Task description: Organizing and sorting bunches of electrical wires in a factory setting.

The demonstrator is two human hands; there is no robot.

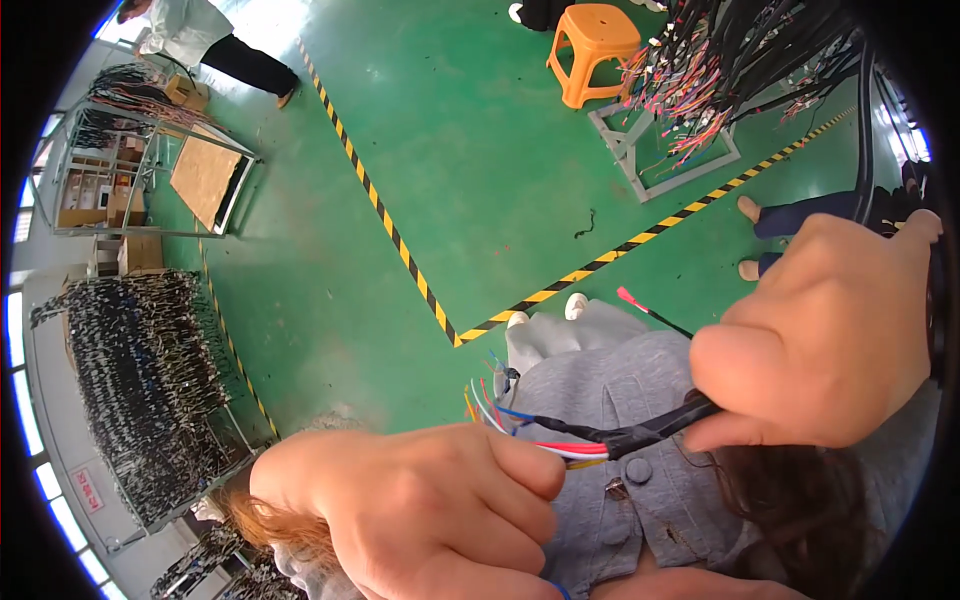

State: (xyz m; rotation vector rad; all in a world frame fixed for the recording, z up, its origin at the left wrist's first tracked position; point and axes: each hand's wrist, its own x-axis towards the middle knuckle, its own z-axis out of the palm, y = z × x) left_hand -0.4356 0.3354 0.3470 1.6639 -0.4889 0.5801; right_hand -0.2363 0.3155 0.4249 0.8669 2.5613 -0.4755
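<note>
A wire harness runs between my hands in front of the grey clothing [625, 375]. Its black taped trunk [660, 428] splits into a black-wrapped branch [565, 428] and loose red, white and yellow wires [578, 450]. My left hand [430, 510] is closed round these wires, its fingers curled over them. Thin blue, white, red and orange wire ends [485, 402] stick up beyond it. Wrapped round the black trunk is my right hand [825, 340]; a thin black wire with a pink-red tip [630, 297] pokes out beside its thumb side.
Black and yellow tape [385, 215] marks the green floor. An orange stool [595, 50] stands beside a metal frame [650, 180] under hanging harnesses [700, 90]. Left are a rack of dark harnesses [145, 380] and a shelf cart [100, 185]. People stand at the upper left [235, 50] and right [785, 220].
</note>
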